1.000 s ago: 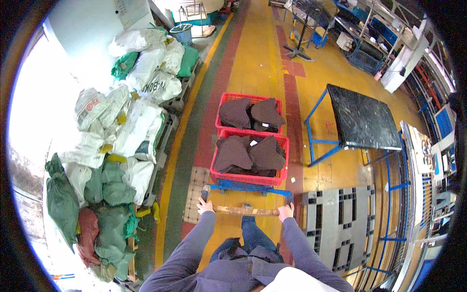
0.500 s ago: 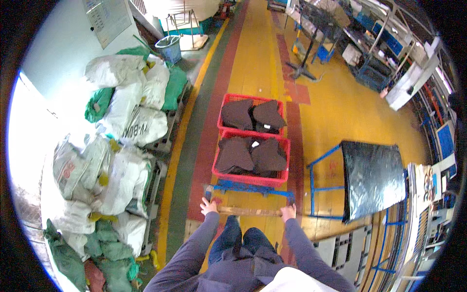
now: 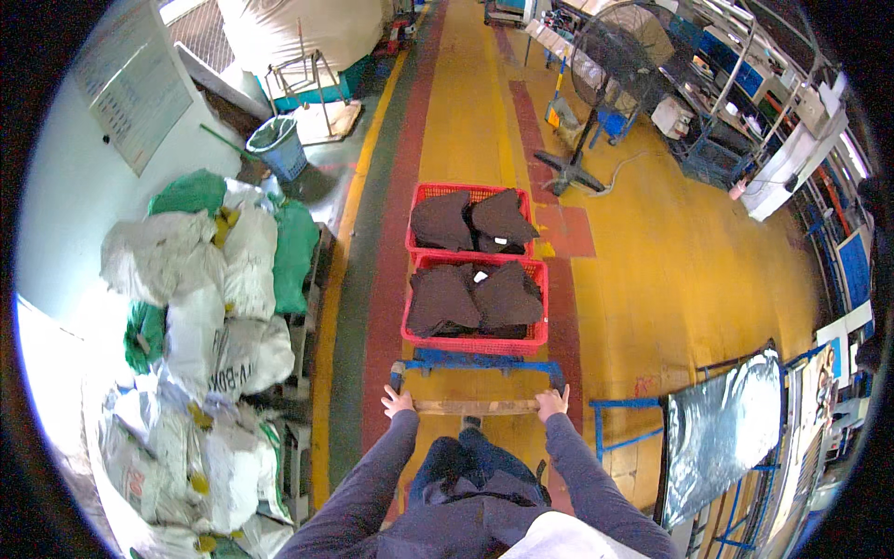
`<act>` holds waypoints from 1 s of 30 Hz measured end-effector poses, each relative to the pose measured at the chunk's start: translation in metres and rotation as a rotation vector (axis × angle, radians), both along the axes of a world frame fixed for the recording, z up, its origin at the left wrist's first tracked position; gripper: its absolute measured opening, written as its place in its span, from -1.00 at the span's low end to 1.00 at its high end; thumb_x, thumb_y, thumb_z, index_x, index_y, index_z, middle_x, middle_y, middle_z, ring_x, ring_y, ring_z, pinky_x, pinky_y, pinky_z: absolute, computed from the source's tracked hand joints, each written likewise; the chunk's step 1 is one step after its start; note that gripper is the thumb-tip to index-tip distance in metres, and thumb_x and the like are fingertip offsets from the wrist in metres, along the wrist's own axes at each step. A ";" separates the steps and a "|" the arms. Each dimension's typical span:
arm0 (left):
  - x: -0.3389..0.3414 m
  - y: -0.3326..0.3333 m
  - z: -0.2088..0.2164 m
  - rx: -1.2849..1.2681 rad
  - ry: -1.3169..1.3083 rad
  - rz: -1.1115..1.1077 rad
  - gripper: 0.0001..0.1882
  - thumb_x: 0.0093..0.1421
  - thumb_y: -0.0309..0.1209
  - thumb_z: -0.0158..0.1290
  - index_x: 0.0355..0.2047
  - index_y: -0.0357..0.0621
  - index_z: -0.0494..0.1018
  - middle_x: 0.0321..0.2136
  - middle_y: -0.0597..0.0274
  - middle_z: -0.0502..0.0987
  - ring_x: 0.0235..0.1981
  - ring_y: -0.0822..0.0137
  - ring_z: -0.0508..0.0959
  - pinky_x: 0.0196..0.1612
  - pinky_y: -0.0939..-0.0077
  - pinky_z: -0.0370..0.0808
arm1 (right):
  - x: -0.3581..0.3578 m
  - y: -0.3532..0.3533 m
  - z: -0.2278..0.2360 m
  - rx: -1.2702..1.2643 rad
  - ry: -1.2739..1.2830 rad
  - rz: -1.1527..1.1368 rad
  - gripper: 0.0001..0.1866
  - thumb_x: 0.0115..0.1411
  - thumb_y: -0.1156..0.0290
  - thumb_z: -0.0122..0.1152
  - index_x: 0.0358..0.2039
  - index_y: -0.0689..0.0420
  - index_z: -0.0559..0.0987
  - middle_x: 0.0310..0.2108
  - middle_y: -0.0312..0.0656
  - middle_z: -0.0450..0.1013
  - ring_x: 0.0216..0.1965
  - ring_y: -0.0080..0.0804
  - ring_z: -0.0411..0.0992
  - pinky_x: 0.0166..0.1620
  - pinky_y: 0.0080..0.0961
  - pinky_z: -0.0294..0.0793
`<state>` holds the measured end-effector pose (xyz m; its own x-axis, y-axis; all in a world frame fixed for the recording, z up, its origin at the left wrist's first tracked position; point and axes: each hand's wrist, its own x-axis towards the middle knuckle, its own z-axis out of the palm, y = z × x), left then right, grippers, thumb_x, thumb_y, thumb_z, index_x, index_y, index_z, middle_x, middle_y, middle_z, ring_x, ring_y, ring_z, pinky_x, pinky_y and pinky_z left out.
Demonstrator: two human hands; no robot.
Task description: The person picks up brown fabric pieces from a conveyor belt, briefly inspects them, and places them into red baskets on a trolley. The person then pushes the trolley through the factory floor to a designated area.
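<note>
My left hand [image 3: 398,402] is on the left end of a trolley handle [image 3: 475,408], loosely closed there with some fingers sticking outward. At the right end my right hand [image 3: 552,402] grips the same worn, brown crossbar. The handle joins a blue metal trolley frame [image 3: 484,361]. Ahead of it ride two red plastic crates, a near crate [image 3: 473,346] and a far crate [image 3: 416,244], one behind the other. Stacks of dark brown, fabric-like pieces [image 3: 443,300] fill both, with small white tags on top. The trolley's deck is hidden under the crates.
White and green sacks [image 3: 251,359] are piled on pallets at left. Beyond them stands a blue bin [image 3: 279,149]. A pedestal fan [image 3: 582,168] stands ahead right. A blue-framed stand with a shiny black cover [image 3: 722,429] is near right. A yellow floor lane [image 3: 470,121] runs ahead.
The sacks, bin, fan and covered stand have shifted nearer and lower in view as I move forward with the trolley. Both hands stay at the handle, and the crates keep their place before me.
</note>
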<state>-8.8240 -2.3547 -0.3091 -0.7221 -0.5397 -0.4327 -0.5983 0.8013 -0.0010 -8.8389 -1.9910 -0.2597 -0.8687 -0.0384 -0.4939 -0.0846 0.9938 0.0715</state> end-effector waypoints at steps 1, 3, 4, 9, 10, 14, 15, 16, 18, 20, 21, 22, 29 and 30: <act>-0.032 -0.002 -0.003 -0.009 0.007 0.027 -0.74 0.15 -0.28 -0.11 -0.13 0.27 0.41 0.25 0.16 -0.10 0.11 -0.08 0.17 -0.14 0.08 0.43 | -0.033 -0.003 0.003 0.015 -0.024 0.016 -0.79 0.01 0.42 0.02 -0.35 -0.16 0.55 -0.20 -0.32 0.42 -0.01 -0.33 0.30 0.24 0.11 -0.38; -0.093 -0.006 -0.005 -0.016 -0.045 -0.028 -0.73 0.16 -0.25 -0.11 -0.11 0.32 0.40 0.26 0.17 -0.13 0.12 -0.09 0.14 -0.15 0.05 0.42 | -0.100 -0.005 0.001 0.049 -0.047 0.033 -0.77 0.02 0.43 0.02 -0.31 -0.16 0.54 -0.20 -0.33 0.42 0.00 -0.35 0.30 0.25 0.09 -0.39; -0.125 -0.002 -0.004 0.012 -0.041 -0.022 -0.73 0.16 -0.25 -0.11 -0.12 0.32 0.41 0.26 0.16 -0.13 0.12 -0.09 0.13 -0.16 0.04 0.41 | -0.130 0.001 -0.002 0.050 -0.036 0.030 -0.77 0.02 0.43 0.03 -0.30 -0.16 0.53 -0.20 -0.33 0.42 0.01 -0.35 0.29 0.25 0.09 -0.38; -0.282 0.019 0.001 0.003 0.088 -0.040 -0.76 0.13 -0.27 -0.10 -0.18 0.28 0.43 0.23 0.03 -0.06 0.07 -0.07 0.19 -0.17 0.10 0.39 | -0.283 0.019 0.002 0.051 0.007 0.063 -0.60 0.02 0.39 0.04 -0.06 -0.12 0.42 -0.03 -0.25 0.34 0.07 -0.30 0.24 0.23 0.01 -0.19; -0.327 0.016 0.001 -0.129 0.008 -0.131 -0.76 0.13 -0.28 -0.11 -0.19 0.27 0.43 0.22 0.02 -0.03 0.04 -0.06 0.23 -0.18 0.11 0.38 | -0.323 0.016 0.001 -0.028 0.159 0.048 -0.57 0.03 0.39 0.04 -0.02 -0.09 0.39 0.04 -0.22 0.29 0.09 -0.27 0.21 0.24 -0.03 -0.17; -0.446 0.007 -0.011 -0.049 0.074 -0.018 -0.73 0.18 -0.25 -0.17 -0.14 0.30 0.43 0.21 0.01 0.01 0.02 -0.02 0.26 -0.10 0.12 0.32 | -0.418 -0.025 0.024 -0.084 0.218 -0.178 -0.45 0.03 0.40 0.10 0.09 -0.07 0.29 0.20 -0.12 0.04 0.22 -0.11 0.00 0.24 -0.11 -0.11; -0.480 0.011 -0.009 -0.049 0.047 -0.060 -0.73 0.18 -0.24 -0.17 -0.13 0.32 0.42 0.21 0.01 0.01 0.03 -0.03 0.25 -0.08 0.11 0.31 | -0.445 -0.020 0.019 -0.145 0.271 -0.184 -0.44 0.02 0.39 0.12 0.10 -0.06 0.29 0.21 -0.10 0.03 0.24 -0.08 -0.04 0.24 -0.09 -0.09; -0.512 0.009 -0.007 -0.057 0.019 -0.102 -0.72 0.18 -0.23 -0.17 -0.11 0.33 0.41 0.21 0.01 0.00 0.04 -0.03 0.25 -0.06 0.11 0.30 | -0.472 -0.018 0.012 -0.215 0.323 -0.188 -0.42 0.02 0.39 0.13 0.10 -0.05 0.28 0.22 -0.09 0.02 0.26 -0.06 -0.08 0.23 -0.08 -0.07; -0.579 0.011 -0.005 -0.036 -0.023 -0.117 -0.71 0.18 -0.22 -0.17 -0.09 0.34 0.39 0.22 0.01 -0.01 0.06 -0.05 0.23 -0.04 0.10 0.29 | -0.536 -0.008 0.006 -0.328 0.324 -0.183 -0.36 -0.03 0.45 0.17 0.12 -0.06 0.26 0.22 -0.02 0.00 0.26 -0.02 -0.10 0.20 -0.06 0.03; -0.639 0.001 -0.007 0.011 -0.038 -0.072 -0.70 0.18 -0.23 -0.16 -0.07 0.33 0.38 0.22 0.01 -0.03 0.08 -0.07 0.21 -0.02 0.09 0.29 | -0.598 -0.011 -0.007 -0.413 0.352 -0.175 -0.34 -0.04 0.47 0.19 0.13 -0.06 0.26 0.22 0.03 -0.03 0.25 0.01 -0.11 0.19 -0.07 0.07; -0.675 0.007 0.002 0.013 -0.041 -0.106 -0.71 0.16 -0.25 -0.12 -0.08 0.31 0.38 0.23 0.00 -0.05 0.10 -0.07 0.18 -0.04 0.10 0.30 | -0.624 -0.002 -0.023 -0.414 0.387 -0.174 -0.35 -0.04 0.47 0.20 0.12 -0.05 0.27 0.22 0.04 -0.04 0.25 0.03 -0.12 0.19 -0.08 0.07; -0.710 0.009 0.004 0.025 -0.018 -0.113 -0.72 0.15 -0.26 -0.11 -0.10 0.31 0.38 0.23 0.00 -0.06 0.11 -0.06 0.17 -0.03 0.09 0.30 | -0.658 0.008 -0.032 -0.411 0.423 -0.163 -0.36 -0.03 0.46 0.20 0.12 -0.05 0.29 0.23 0.05 -0.05 0.25 0.04 -0.12 0.20 -0.10 0.06; -0.917 -0.013 -0.027 -0.050 0.107 -0.053 -0.80 0.13 -0.22 -0.10 -0.24 0.30 0.45 0.19 -0.02 0.03 0.01 -0.07 0.25 -0.13 0.08 0.34 | -0.896 -0.019 0.008 -0.495 0.255 -0.213 -0.43 0.05 0.04 0.14 0.05 0.02 0.38 0.21 0.22 -0.07 0.25 0.11 -0.13 0.20 -0.15 0.05; -0.951 -0.009 -0.030 -0.073 0.152 -0.069 -0.81 0.13 -0.20 -0.11 -0.26 0.28 0.46 0.18 -0.03 0.05 0.01 -0.07 0.25 -0.14 0.08 0.34 | -0.931 -0.016 0.006 -0.501 0.236 -0.222 -0.43 0.04 0.04 0.14 0.04 0.02 0.39 0.21 0.22 -0.06 0.25 0.11 -0.12 0.20 -0.15 0.05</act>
